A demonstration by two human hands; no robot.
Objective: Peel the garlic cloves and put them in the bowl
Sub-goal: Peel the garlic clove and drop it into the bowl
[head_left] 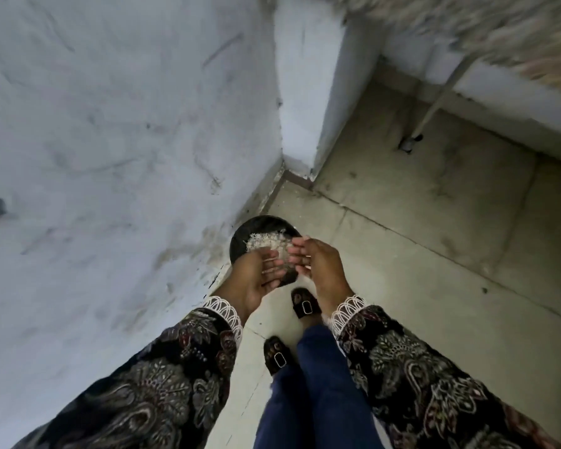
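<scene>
- Two sleeves of dark paisley-printed fabric (162,380) with white looped lace cuffs reach forward from the bottom of the head view, over blue trouser legs (318,393).
- Two black strapped sandals with metal buckles (305,304) stand on the pale tiled floor (434,286), one ahead of the other.
- The left hand (256,273) is held palm up with fingers loosely cupped and clenched on nothing, just over the near edge of the container.
- The right hand (318,264) hangs beside it, fingers relaxed and bent downward, tips close to those of the left; no firm grasp shows.
- A few pale flakes lie between the two sets of fingertips; whether they touch skin cannot be told.
- Below the hands sits a round black container (243,236) on the floor against the wall, holding a heap of whitish papery garlic skins (266,243).
- No peeled clove or bowl can be made out.
- A scuffed whitewashed wall (110,124) fills the left side and meets a projecting corner further on.
- Beyond, a thin pale pole (434,102) leans toward the floor beneath blurred straw-coloured thatch (483,24).
</scene>
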